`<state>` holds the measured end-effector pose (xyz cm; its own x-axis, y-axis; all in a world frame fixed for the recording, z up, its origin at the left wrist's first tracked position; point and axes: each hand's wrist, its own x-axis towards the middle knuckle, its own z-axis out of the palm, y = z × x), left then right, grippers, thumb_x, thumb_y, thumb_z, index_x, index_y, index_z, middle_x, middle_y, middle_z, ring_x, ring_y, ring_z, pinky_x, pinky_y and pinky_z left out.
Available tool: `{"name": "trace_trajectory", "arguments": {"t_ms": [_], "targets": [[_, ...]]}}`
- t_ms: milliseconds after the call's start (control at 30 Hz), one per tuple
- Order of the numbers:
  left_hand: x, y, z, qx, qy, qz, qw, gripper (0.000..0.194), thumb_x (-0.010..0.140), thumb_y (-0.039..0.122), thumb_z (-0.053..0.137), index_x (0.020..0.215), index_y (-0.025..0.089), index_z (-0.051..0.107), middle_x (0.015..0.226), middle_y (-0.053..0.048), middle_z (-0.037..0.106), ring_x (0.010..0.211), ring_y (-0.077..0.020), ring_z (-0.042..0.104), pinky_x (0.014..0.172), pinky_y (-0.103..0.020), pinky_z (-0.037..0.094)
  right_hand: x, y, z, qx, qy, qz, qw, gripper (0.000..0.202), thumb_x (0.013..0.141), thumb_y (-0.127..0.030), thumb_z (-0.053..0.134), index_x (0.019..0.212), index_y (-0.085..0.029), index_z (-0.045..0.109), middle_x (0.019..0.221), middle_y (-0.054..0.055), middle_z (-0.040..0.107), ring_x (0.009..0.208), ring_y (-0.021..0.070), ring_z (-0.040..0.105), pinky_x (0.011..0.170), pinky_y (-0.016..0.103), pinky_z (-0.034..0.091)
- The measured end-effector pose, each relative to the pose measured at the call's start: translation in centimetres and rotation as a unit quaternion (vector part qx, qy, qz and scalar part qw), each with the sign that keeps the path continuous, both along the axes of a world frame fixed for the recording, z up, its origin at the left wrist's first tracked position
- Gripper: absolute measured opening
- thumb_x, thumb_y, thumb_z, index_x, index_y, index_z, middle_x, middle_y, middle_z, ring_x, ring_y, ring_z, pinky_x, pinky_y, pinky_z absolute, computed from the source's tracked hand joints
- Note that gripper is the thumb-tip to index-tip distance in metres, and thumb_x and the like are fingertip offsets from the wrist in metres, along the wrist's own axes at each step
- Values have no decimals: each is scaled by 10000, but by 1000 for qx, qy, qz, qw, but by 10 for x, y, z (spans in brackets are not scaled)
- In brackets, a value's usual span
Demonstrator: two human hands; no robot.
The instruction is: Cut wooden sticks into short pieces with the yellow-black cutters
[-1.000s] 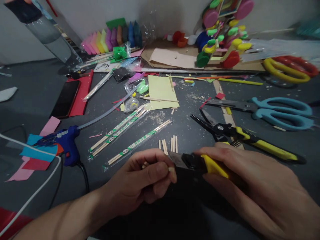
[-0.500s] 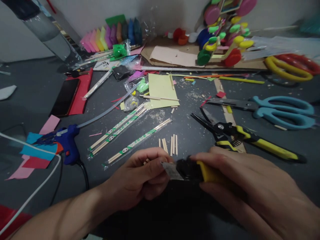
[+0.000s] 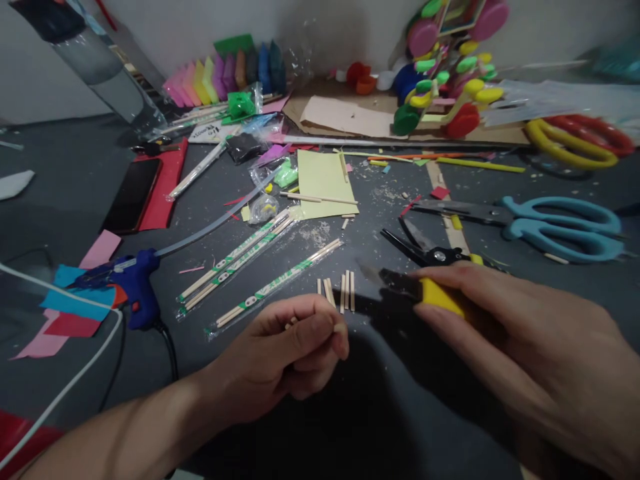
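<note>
My left hand (image 3: 297, 347) is closed around small pale wooden stick pieces (image 3: 291, 324), whose ends peek out between the fingers. In my right hand (image 3: 520, 333) is a yellow-and-black utility knife (image 3: 443, 297), its blade blurred and pointing left, apart from the left hand. Several short cut sticks (image 3: 347, 291) lie on the dark table just beyond the left hand. Wrapped chopsticks (image 3: 277, 285) rest to their left. Yellow-handled pliers (image 3: 435, 255) lie partly hidden behind the right hand.
A blue glue gun (image 3: 143, 290) with its cord is at the left. Blue scissors (image 3: 560, 227) lie at the right, a yellow paper sheet (image 3: 323, 173) in the middle. Colourful wheeled models (image 3: 443, 113), clay packs (image 3: 225, 77) and a bottle (image 3: 110, 80) stand at the back.
The knife in my right hand has moved away from my left hand, up and to the right, and now covers much of the pliers. My left hand has stayed nearly in place.
</note>
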<state>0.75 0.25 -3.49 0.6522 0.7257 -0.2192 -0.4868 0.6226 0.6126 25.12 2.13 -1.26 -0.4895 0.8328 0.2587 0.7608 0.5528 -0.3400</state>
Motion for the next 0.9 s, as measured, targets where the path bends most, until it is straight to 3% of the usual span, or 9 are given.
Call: {"name": "trace_trajectory", "arguments": {"t_ms": [100,167,300,500,733,900], "targets": [[1,-1,-1,22,12,17,1000,200,996,310,520,894,160,605,542,85,302,441,-56,250,418,-152,241,5,7,2,-4,-26,-63,998,313,1018,-462,436,1010,-203,612,811,28,697,612,156,640,538,260,445],[2,-2,-2,37,28,25,999,170,990,304,537,917,163,596,560,78,346,462,-55,291,433,-154,247,4,6,2,2,-18,-72,997,318,1008,-469,456,1076,-201,613,858,36,712,649,162,659,552,261,460],[3,-4,-2,49,49,33,997,130,970,296,580,921,176,570,643,53,440,500,-46,340,440,-155,241,-5,-7,1,-12,32,-11,999,306,1000,-454,472,1169,-229,592,983,48,717,781,188,692,607,277,497],[2,-5,-3,83,49,48,994,119,970,286,577,904,187,576,640,59,398,496,-47,309,449,-166,241,-9,-18,-1,-46,64,29,996,245,987,-358,493,1210,-275,550,996,51,710,787,226,691,611,314,514],[0,-8,0,60,88,73,992,122,956,306,609,920,189,602,638,56,434,514,-53,311,467,-172,247,-3,-16,0,-8,27,53,998,236,967,-319,504,1192,-257,536,956,72,704,776,245,690,554,319,479],[-3,-8,4,71,194,94,974,144,936,321,643,876,190,643,658,38,489,536,-60,324,480,-179,262,7,-13,-1,26,-9,26,999,273,964,-376,537,1194,-235,579,972,65,682,776,212,661,609,320,473]]}}
